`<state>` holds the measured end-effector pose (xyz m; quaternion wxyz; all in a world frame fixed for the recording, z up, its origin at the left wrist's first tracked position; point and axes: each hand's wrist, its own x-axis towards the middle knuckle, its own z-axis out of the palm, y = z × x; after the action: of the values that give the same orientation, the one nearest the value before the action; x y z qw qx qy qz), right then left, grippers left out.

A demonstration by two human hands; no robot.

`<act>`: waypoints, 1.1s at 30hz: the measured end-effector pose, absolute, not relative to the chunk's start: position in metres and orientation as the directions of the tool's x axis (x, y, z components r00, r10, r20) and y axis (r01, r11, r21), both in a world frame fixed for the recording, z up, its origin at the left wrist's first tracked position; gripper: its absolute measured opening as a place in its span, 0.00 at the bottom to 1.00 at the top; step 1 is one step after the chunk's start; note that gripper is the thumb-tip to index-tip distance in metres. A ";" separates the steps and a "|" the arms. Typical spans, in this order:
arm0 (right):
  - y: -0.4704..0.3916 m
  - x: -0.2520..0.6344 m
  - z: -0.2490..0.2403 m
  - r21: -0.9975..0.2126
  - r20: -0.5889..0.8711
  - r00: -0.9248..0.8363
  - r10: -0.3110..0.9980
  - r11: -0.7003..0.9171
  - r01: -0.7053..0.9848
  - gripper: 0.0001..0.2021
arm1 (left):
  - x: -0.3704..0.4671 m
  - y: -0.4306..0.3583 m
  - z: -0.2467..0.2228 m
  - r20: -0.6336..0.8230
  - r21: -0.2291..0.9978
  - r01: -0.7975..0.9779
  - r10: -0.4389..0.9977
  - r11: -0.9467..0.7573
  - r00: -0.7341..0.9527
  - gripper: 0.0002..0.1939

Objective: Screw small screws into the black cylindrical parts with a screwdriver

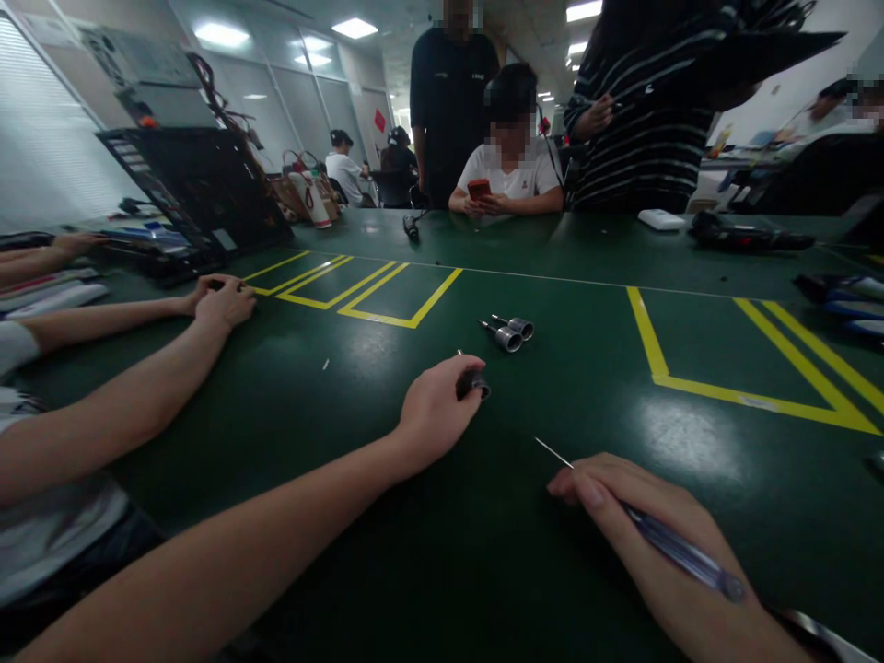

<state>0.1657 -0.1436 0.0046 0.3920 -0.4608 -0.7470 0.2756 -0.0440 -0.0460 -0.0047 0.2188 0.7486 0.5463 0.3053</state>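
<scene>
My left hand (434,407) is closed around a dark metal socket bit (475,383), its round open end facing right and a thin shank showing above the fingers. Two more socket bits (509,339) lie side by side on the green table (359,543), just beyond that hand. In my right hand (642,497), at the lower right, is a slim screwdriver (680,550) with a clear bluish handle. Its thin shaft points up and left towards my left hand, apart from the socket bit.
Yellow tape outlines (752,402) mark the table. To the left, a co-worker's hands (225,302) rest on it. A dark electronics chassis (207,184) stands at the back left. Across the table a seated person (511,175) holds a phone (479,190). A power tool (750,235) lies at the right.
</scene>
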 end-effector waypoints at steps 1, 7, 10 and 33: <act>-0.143 0.166 0.003 -0.791 0.300 -0.254 0.919 0.389 0.472 0.11 | -0.046 -0.040 -0.004 0.228 0.613 0.729 0.951 -0.305 0.207 0.15; -0.139 0.168 -0.002 -0.845 0.219 -0.212 0.952 0.294 0.447 0.14 | -0.043 -0.014 -0.002 0.302 0.391 0.825 0.904 -0.408 0.304 0.16; -0.137 0.168 -0.004 -0.851 0.194 -0.215 0.957 0.273 0.448 0.15 | -0.037 0.001 -0.002 0.320 0.339 0.852 0.900 -0.400 0.295 0.15; 0.000 0.143 -0.017 -0.704 0.367 -0.073 0.927 0.329 0.630 0.24 | -0.037 0.037 -0.010 0.383 0.322 0.844 0.875 -0.428 0.297 0.17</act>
<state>0.1431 -0.0001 -0.0175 0.4023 -0.5492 -0.7089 0.1848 -0.0373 0.0372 -0.0097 0.0294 0.8049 0.5340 0.2572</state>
